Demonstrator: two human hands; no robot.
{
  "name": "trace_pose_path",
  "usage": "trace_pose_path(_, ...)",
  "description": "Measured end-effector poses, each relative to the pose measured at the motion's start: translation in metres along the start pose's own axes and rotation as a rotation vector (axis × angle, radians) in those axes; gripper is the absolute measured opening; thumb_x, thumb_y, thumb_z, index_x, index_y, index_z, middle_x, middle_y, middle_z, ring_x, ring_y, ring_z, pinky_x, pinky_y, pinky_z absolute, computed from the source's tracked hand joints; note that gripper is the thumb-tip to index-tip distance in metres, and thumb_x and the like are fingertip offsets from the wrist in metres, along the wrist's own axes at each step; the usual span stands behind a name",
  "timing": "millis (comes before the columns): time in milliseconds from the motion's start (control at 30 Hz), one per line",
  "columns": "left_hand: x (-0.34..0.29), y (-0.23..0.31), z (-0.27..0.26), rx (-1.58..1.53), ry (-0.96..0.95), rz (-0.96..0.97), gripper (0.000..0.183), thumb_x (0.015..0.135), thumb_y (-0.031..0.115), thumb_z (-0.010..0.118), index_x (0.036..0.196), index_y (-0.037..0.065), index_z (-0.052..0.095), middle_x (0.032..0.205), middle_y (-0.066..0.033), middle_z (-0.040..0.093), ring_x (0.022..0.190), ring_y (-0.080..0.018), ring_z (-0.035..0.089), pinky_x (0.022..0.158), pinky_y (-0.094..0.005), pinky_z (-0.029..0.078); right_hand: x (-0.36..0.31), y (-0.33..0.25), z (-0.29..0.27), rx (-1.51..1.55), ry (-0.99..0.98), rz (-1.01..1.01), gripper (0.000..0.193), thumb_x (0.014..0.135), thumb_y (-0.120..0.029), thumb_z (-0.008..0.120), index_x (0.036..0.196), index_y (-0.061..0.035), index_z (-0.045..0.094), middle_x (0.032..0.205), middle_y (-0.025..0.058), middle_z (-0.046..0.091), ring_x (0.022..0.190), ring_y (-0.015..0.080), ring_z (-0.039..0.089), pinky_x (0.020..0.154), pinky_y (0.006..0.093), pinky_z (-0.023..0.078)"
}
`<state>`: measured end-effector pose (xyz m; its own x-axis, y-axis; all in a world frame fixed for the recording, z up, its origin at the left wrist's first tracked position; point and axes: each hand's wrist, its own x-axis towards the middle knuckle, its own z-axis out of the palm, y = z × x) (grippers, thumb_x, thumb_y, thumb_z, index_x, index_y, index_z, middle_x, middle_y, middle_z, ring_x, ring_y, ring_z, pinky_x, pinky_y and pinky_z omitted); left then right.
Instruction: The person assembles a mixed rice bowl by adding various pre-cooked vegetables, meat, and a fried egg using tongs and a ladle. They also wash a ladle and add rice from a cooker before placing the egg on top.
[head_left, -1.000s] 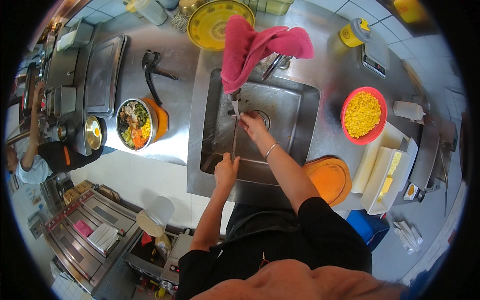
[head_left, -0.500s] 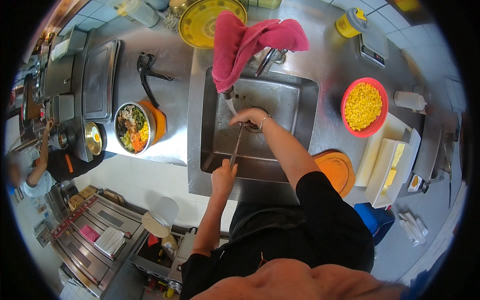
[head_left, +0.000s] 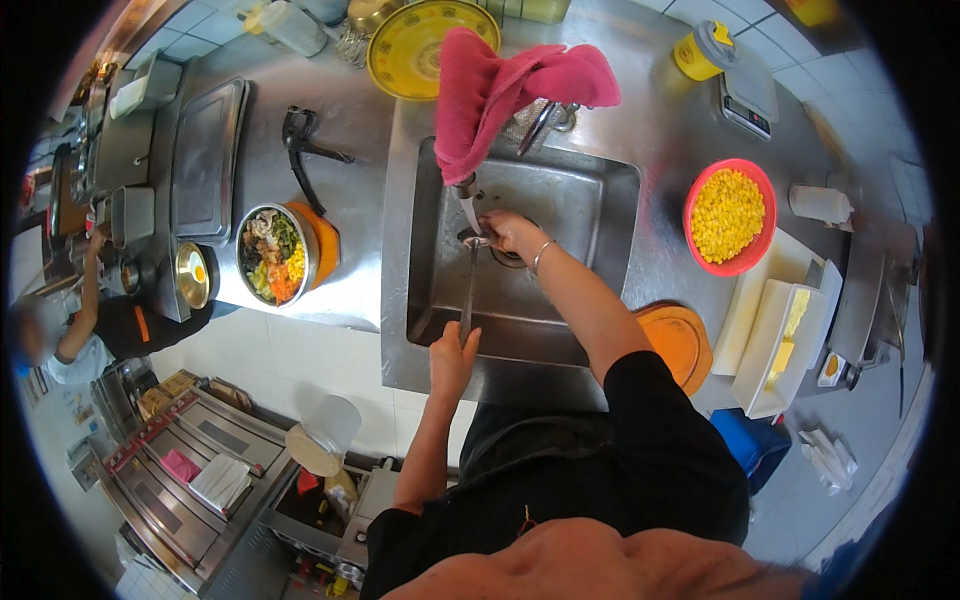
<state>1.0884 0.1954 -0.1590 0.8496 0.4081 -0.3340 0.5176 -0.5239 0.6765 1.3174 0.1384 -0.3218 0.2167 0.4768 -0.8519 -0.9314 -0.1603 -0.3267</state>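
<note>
Lengthwise, the long-handled spoon [head_left: 469,290] pointed away from you over the sink [head_left: 580,200]: your left hand [head_left: 452,360] gripped its handle; your right hand [head_left: 512,233], its closure unclear, was nearest the head.

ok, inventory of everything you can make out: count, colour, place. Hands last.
sink: 1, grey, centre
long-handled spoon: 1, silver, over sink
towel: 1, pink, on tap
patterned bowl: 1, yellow, behind sink
lidded cup: 1, yellow-grey, back right
scale: 1, grey, beside cup
corn bowl: 1, red, right counter
round board: 1, orange, right front
trough: 1, white, right counter
mixed-food bowl: 1, silver, left counter
clamp-like tool: 1, black, left counter
egg dish: 1, brass, left edge
co-worker: 1, light and dark clothing, far left
left hand: 1, bare, gripping spoon handle
right hand: 1, bare, at spoon bowl
</note>
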Motion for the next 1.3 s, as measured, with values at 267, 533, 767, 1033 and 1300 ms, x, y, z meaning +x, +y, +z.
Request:
trace_pose_path(267, 0.038, -0.013, -0.002, -2.055, -0.536, -0.893, 0.024, 0.093, 0.029, 0.045, 0.085, 0.007, 0.050, 0.053, 0.0044, 0.033, 0.037, -0.0032, 0.029, 0.032, -0.0183, 0.024, -0.117, -0.095, 0.052, -1.025, 0.560, -1.528, 0.011, 0.082, -0.009, 0.051, 0.091, -0.0064, 0.056, 0.087, 0.0141, 0.059, 0.081, 0.0334, 0.057, 0.067, 0.0393, 0.047)
trace_pose_path(533, 0.049, -0.006, 0.003, -2.427, -0.748, -0.963, 0.029, 0.095, 0.025, 0.039, 0.104, -0.002, 0.049, 0.063, 0.0015, 0.040, 0.043, -0.0055, 0.038, 0.037, -0.0201, 0.031, -0.079, -0.155, 0.037, -1.213, 0.016, -1.220, 0.022, 0.077, -0.013, 0.057, 0.098, -0.0087, 0.059, 0.102, 0.0130, 0.059, 0.100, 0.0332, 0.053, 0.086, 0.0415, 0.041)
trace_pose_path(767, 0.049, -0.008, 0.005, -2.131, -0.663, -0.993, 0.032, 0.095, 0.028, 0.039, 0.105, 0.000, 0.049, 0.067, 0.0009, 0.045, 0.043, -0.0031, 0.035, 0.036, -0.0178, 0.029, -0.128, -0.171, 0.029, -1.528, 0.522, -1.478, 0.037, 0.079, -0.009, 0.053, 0.115, -0.0028, 0.051, 0.112, 0.0180, 0.055, 0.104, 0.0356, 0.052, 0.089, 0.0414, 0.041)
trace_pose_path(1033, 0.037, 0.021, -0.007, -1.358, -0.484, -0.848, 0.032, 0.095, 0.030, 0.041, 0.115, 0.006, 0.046, 0.073, -0.0037, 0.053, 0.042, -0.0033, 0.032, 0.033, -0.0165, 0.024, -0.098, -0.160, 0.011, -1.862, 0.990, -1.290, 0.034, 0.072, -0.006, 0.054, 0.106, -0.0013, 0.051, 0.097, 0.0202, 0.055, 0.089, 0.0313, 0.057, 0.076, 0.0393, 0.046)
trace_pose_path(1300, 0.032, 0.020, -0.009, -1.422, -0.492, -0.804, 0.028, 0.094, 0.028, 0.043, 0.115, 0.011, 0.047, 0.075, -0.0059, 0.056, 0.041, -0.0033, 0.032, 0.033, -0.0160, 0.025, -0.132, -0.179, 0.012, -1.909, 0.754, -1.086, 0.028, 0.071, -0.005, 0.054, 0.099, -0.0035, 0.058, 0.101, 0.0176, 0.058, 0.091, 0.0299, 0.058, 0.073, 0.0364, 0.047)
